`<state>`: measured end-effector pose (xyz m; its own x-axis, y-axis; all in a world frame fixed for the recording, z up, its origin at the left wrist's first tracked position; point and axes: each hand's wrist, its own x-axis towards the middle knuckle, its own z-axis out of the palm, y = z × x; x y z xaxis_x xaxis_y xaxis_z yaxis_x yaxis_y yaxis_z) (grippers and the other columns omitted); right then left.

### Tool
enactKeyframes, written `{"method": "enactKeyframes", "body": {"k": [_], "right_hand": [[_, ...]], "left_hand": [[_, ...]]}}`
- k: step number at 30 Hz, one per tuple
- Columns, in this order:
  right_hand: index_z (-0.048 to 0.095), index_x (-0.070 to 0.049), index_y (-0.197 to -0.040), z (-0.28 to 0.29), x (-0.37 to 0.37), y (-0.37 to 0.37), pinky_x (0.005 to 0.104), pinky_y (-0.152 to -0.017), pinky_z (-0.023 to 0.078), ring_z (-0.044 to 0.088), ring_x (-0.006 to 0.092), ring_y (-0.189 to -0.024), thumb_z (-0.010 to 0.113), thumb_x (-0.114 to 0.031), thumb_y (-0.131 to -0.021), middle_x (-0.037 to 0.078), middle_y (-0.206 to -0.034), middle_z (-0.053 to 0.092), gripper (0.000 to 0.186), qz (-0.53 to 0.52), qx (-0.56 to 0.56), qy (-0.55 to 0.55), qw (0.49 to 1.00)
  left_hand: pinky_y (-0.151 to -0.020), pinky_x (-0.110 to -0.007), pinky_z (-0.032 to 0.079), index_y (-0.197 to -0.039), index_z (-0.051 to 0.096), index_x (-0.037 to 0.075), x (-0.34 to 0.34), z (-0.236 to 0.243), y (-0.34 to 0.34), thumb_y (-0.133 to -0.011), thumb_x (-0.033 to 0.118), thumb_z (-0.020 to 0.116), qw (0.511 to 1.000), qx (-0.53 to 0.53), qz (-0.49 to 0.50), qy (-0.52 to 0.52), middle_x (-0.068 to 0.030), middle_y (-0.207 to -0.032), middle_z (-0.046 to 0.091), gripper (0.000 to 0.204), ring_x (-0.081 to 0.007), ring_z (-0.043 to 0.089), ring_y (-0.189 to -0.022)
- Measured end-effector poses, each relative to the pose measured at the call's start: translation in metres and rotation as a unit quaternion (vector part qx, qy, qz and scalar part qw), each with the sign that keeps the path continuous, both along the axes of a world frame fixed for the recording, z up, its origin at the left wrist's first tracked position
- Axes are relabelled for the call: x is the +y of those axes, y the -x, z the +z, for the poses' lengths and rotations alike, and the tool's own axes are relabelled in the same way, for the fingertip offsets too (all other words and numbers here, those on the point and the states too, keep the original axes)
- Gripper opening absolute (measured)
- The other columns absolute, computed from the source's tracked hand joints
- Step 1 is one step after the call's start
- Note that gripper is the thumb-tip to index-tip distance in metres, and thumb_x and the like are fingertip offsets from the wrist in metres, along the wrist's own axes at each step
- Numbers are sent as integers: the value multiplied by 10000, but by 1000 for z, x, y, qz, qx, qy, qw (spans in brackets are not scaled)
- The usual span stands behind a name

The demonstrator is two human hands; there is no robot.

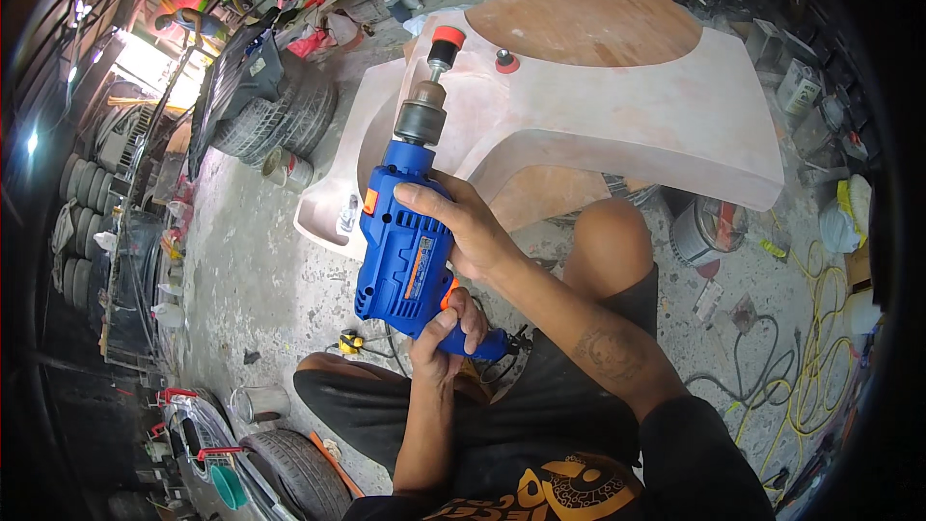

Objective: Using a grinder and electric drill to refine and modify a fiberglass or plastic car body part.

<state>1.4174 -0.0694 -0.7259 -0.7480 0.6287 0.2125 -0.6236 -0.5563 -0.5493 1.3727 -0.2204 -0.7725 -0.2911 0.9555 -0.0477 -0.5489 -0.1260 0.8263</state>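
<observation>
My left hand [442, 338] is closed round the handle of a blue drill [391, 265], near its orange trigger. My right hand [449, 217] grips the upper body, its thumb across the casing. The drill's metal chuck [422, 116] points away from me and holds a shaft with a red-and-black cylindrical attachment [447, 46]. Beyond the drill lies a large pale, curved moulded panel [666, 125] with a brown area along its back. A small red-and-black round piece [506, 63] sits on it.
Tires [265, 111] stand at the left, another [304, 468] lies lower left. A metal bucket [704, 232], coiled cables [810, 347] and cans [801, 87] are at the right. A small yellow tool [349, 342] is beside my left knee. A person [193, 21] bends over in the back left.
</observation>
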Motion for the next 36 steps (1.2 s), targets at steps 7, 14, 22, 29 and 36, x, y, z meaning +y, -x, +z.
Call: {"method": "enactKeyframes", "body": {"k": [7, 14, 22, 29, 36], "right_hand": [[567, 19, -1239, 2, -1, 0, 314, -779, 609, 703, 148, -900, 756, -351, -897, 111, -1051, 667, 539, -2, -2, 5, 1000], [567, 17, -1236, 0, -1, 0, 317, -781, 609, 703, 148, -904, 757, -356, -896, 112, -1049, 670, 539, -5, -1, 4, 1000], [594, 15, -1202, 3, 1, -1, 289, -770, 594, 697, 140, -883, 762, -361, -891, 97, -1032, 671, 516, -4, -10, -1, 1000], [597, 16, -1190, 6, -1, -1, 288, -753, 595, 696, 129, -859, 761, -344, -893, 80, -991, 669, 495, -7, -4, 11, 1000], [595, 14, -1188, 5, -1, -1, 288, -755, 593, 691, 125, -852, 758, -341, -895, 81, -994, 666, 489, -6, -9, 10, 1000]], "left_hand": [[-543, -288, 385, -901, 517, 81, 0, -1, 1, -867, 275, 624, 1000, -7, -3, -5, -17, -722, 504, 224, -132, 486, -487], [-540, -281, 385, -895, 513, 79, 0, -1, -1, -873, 271, 620, 1000, -8, -4, -9, -20, -724, 507, 221, -130, 487, -491], [-541, -279, 381, -879, 496, 84, 2, 1, 0, -881, 280, 621, 1000, -12, -5, -4, -22, -721, 502, 232, -131, 479, -484], [-545, -280, 381, -894, 501, 83, 1, 1, 1, -884, 276, 616, 1000, -4, -6, -7, -23, -726, 506, 225, -128, 485, -486], [-543, -281, 380, -892, 502, 82, 1, 1, 1, -893, 276, 607, 1000, -3, -5, -6, -23, -730, 509, 220, -127, 485, -486]]}}
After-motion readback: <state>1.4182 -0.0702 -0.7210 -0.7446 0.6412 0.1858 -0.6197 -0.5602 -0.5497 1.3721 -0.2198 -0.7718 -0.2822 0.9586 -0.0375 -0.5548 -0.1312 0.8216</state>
